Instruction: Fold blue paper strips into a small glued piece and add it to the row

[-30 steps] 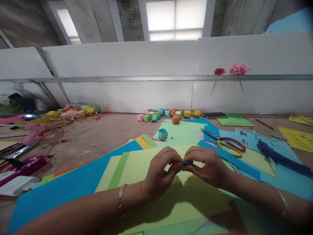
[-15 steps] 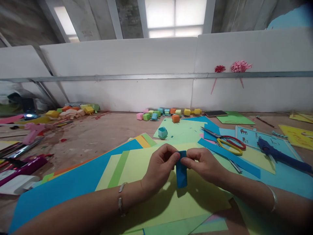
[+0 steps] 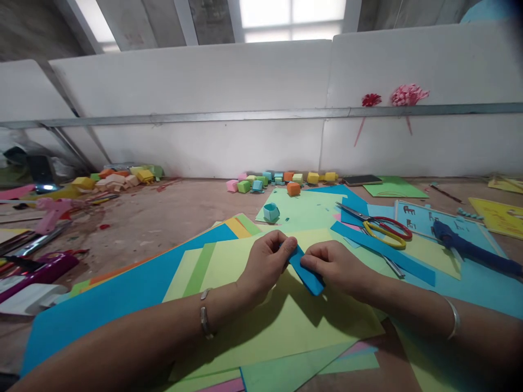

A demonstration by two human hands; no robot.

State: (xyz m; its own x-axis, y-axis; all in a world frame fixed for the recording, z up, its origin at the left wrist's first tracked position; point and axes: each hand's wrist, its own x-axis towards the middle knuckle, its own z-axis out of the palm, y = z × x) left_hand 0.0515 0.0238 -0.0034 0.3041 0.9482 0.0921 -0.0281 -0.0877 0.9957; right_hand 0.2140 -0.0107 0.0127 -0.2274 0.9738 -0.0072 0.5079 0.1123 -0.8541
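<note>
Between my two hands is a blue paper strip [image 3: 307, 275], folded at its upper end and held slanting down to the right above pale yellow-green sheets [image 3: 245, 326]. My left hand [image 3: 267, 264] pinches the top end between thumb and forefinger. My right hand [image 3: 337, 264] is closed on the strip's right edge, thumb on top. Beyond my hands stands a small open light-blue paper box [image 3: 271, 213]. Scissors [image 3: 382, 226] with red and yellow handles lie to the right, partly over a longer blue strip [image 3: 384, 253].
Small coloured paper cubes [image 3: 293, 189] are lined up near the white wall panel [image 3: 204, 147]. A dark blue glue gun [image 3: 469, 250] lies at right. To the left are a pink glue gun [image 3: 53, 212], a purple tool [image 3: 44, 272] and a large blue sheet [image 3: 102, 321].
The blue strip has turned from hanging nearly upright to slanting down to the right. My right hand has moved slightly along its edge. The camera view has tilted down a little.
</note>
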